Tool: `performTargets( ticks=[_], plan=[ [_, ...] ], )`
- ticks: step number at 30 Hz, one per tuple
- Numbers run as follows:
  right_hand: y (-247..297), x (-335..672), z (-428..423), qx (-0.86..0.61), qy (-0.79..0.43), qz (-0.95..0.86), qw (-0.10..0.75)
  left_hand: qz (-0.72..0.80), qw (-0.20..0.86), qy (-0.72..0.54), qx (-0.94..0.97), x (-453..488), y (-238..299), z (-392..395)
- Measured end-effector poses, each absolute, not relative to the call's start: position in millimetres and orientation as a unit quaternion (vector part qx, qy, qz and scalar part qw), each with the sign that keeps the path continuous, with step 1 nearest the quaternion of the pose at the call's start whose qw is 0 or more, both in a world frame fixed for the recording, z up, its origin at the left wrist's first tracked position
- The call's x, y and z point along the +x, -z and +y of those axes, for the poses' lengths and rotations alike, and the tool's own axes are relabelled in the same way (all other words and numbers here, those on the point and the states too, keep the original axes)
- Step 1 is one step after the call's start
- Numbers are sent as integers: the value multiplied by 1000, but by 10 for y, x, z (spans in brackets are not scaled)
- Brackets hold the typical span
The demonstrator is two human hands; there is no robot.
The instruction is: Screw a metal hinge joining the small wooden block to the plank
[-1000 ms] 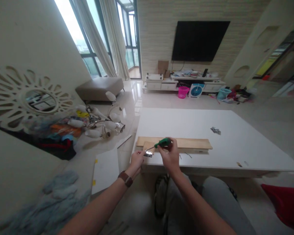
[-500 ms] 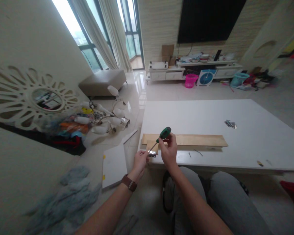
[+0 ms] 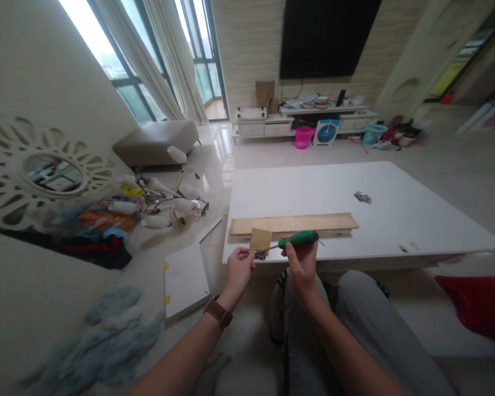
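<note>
My right hand (image 3: 302,265) is closed around the green handle of a screwdriver (image 3: 299,238), whose shaft points left and lies nearly level. Its tip reaches a small shiny metal bracket (image 3: 260,255). The fingers of my left hand (image 3: 240,267) pinch the bracket's left side. Just behind it is a small square wooden block (image 3: 260,240); whether the bracket is fixed to the block I cannot tell. A long wooden board (image 3: 297,223) lies behind both hands on the white panel (image 3: 305,190). A screw (image 3: 322,242) shows partly beyond the screwdriver handle.
Several metal pieces (image 3: 362,197) lie in a pile on the panel's right half. Small bits (image 3: 402,248) rest near its front edge. A white board (image 3: 186,279) is on the floor at left, below a chandelier (image 3: 173,203). Red cloth (image 3: 476,308) is at right.
The screwdriver has swung from a steep slant to nearly level, its handle lowered to the right with my right hand. The wooden block appears more upright. The view has turned slightly right.
</note>
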State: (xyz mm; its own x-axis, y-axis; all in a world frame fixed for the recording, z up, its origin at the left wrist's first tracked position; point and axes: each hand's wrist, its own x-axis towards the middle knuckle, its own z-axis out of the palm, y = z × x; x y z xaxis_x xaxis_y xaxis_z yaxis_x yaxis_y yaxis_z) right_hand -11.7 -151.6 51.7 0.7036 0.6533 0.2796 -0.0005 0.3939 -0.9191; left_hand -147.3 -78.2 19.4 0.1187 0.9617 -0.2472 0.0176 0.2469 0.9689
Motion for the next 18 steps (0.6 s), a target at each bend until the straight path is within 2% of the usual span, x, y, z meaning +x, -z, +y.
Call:
performTargets(
  ticks=[5, 12, 18],
  plan=[
    [-543, -67, -1717, -543, -169, -272, 776, 519, 574, -424, 471, -1433, -277, -814],
    [-654, -16, -1996, -579, -108, -426, 686, 512, 571, -445, 462, -1443, -359, -825],
    [-798, -44, -2034, -553, -169, -396, 713, 513, 566, -446, 465, -1426, -345, -871]
  ],
)
